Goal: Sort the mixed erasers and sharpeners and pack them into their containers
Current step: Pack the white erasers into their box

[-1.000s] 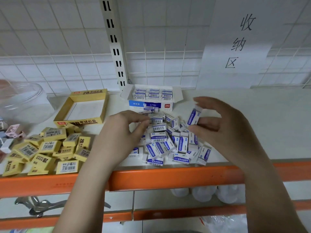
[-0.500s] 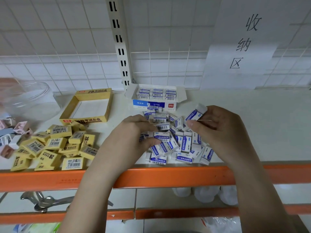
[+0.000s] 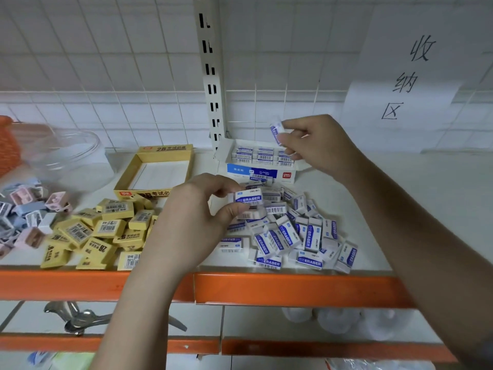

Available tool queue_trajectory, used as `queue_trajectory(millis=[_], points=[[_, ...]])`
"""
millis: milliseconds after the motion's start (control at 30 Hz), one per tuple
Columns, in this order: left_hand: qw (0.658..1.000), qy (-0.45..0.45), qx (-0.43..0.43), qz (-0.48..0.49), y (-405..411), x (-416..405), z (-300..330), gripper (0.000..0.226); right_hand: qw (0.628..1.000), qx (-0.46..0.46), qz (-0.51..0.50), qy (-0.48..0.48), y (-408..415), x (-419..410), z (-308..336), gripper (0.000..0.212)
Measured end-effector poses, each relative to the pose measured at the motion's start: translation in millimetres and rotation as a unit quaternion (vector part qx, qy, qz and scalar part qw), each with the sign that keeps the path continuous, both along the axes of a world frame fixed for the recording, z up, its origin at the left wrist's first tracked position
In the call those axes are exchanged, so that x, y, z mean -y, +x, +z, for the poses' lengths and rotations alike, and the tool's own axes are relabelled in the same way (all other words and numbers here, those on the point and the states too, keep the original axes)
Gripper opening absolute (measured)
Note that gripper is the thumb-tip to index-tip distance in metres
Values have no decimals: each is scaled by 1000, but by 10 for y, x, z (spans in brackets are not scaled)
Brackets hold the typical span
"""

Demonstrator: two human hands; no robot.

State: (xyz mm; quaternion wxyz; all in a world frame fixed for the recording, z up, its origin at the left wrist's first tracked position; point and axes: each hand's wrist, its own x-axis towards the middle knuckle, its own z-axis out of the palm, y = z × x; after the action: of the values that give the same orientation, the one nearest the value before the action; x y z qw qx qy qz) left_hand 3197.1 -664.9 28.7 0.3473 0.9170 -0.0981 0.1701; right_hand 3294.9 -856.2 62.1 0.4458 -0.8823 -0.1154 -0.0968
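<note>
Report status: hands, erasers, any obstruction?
Right hand pinches eraser above blue box. Left hand grips another eraser over pile. Nothing blocking the box.

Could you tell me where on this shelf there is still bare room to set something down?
The white shelf top lies bare right of the pile of white-and-blue erasers, out to the frame's edge. The open yellow cardboard box is empty inside. The left is crowded with yellow erasers and pastel sharpeners.

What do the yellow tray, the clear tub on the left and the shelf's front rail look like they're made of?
Yellow tray: likely thin printed cardboard, matte, with folded walls. Clear tub: see-through, glossy, probably plastic, though glass can't be ruled out. Front rail: looks like orange-painted metal, smooth with a slight sheen.
</note>
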Motion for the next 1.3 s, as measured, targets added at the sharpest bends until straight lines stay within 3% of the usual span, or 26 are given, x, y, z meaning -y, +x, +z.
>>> queue_trajectory(millis=[300,433,800,933,1300], points=[[997,-29,13,75,62,-205,3,13,979,-194,16,-68,617,-395,-173,25],[996,-35,12,79,107,-261,5,15,971,-221,5,-90,703,-499,-274,23],[995,-52,10,80,146,-323,-25,17,981,-166,-26,-93,776,-548,-440,44],[995,-57,10,81,164,-341,-30,16,983,-119,-18,-140,732,-519,-437,27],[995,-51,4,89,202,-404,-38,14,963,-16,-15,-268,768,-577,-485,7]])
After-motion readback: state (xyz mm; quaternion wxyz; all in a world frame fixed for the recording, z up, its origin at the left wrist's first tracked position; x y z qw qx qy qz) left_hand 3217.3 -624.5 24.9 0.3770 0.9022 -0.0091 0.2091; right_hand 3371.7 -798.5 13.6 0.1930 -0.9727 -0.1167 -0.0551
